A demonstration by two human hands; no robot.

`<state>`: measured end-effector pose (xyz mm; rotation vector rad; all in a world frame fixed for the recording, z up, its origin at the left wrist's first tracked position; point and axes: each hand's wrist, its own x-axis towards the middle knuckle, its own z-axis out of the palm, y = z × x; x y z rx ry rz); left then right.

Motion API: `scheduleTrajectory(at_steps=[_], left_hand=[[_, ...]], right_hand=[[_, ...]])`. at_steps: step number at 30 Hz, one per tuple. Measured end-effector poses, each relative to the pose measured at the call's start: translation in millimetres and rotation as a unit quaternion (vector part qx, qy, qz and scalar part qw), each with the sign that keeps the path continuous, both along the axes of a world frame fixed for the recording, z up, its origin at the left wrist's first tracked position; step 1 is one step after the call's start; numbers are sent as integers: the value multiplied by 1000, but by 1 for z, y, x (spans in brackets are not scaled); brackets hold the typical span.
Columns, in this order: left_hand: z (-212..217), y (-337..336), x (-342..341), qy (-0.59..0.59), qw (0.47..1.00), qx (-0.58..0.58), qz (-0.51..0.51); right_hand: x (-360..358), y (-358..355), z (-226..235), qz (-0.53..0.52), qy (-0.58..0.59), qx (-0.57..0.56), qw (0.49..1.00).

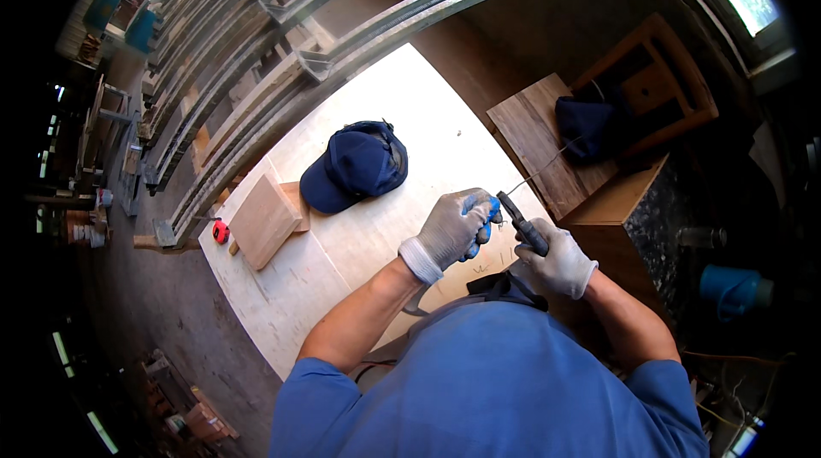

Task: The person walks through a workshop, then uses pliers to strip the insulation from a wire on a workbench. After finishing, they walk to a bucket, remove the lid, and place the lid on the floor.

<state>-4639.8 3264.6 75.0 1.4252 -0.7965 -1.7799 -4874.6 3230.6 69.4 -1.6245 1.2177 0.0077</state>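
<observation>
Right hand (560, 263): gloved, at the bench's near right corner, grip clamped on the dark handle of a thin-bladed tool (523, 223).
Left hand (451, 227): gloved, just beside the right, grip closed round a small blue thing (493, 208) at the tool's handle.
Bench (428, 124): pale board top.
Cap (355, 165): dark blue, mid-bench.
Wood block (263, 220): near the left edge.
Tape measure (221, 231): red, at the left edge.
Curved frames (282, 73): beyond the far edge.
</observation>
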Motion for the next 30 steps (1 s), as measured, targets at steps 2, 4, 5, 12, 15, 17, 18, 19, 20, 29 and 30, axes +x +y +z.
scheduleTrajectory(at_steps=[2,4,5,12,15,17,18,19,20,29,30], left_hand=[[-10,1,-4,-28,999,-21,-5],[-13,4,-5,-32,999,-29,-1],[-12,6,-5,-22,999,-25,4],[-15,9,6,23,999,-40,-29],[-11,9,4,-25,997,-64,-45],[-16,9,5,-61,993,-80,-68],[-18,8,6,-80,990,-87,-80],[-19,8,6,-86,988,-91,-85],[-18,8,6,-93,987,-94,-91],[-16,7,10,3,992,20,-121],[-20,8,11,7,991,29,-129]], right_hand=[[-10,-2,-14,9,-8,34,999],[-12,-5,-16,24,-4,37,999],[-10,-7,-9,34,4,24,999],[-10,-15,-2,44,14,-30,998],[-11,-13,0,41,15,-5,999],[-11,-14,3,44,35,0,998],[-12,-14,4,48,46,-10,998],[-12,-14,5,51,57,-20,997],[-11,-15,9,50,67,-20,996],[-13,-12,2,62,36,-207,976],[-15,-13,-1,76,36,-216,973]])
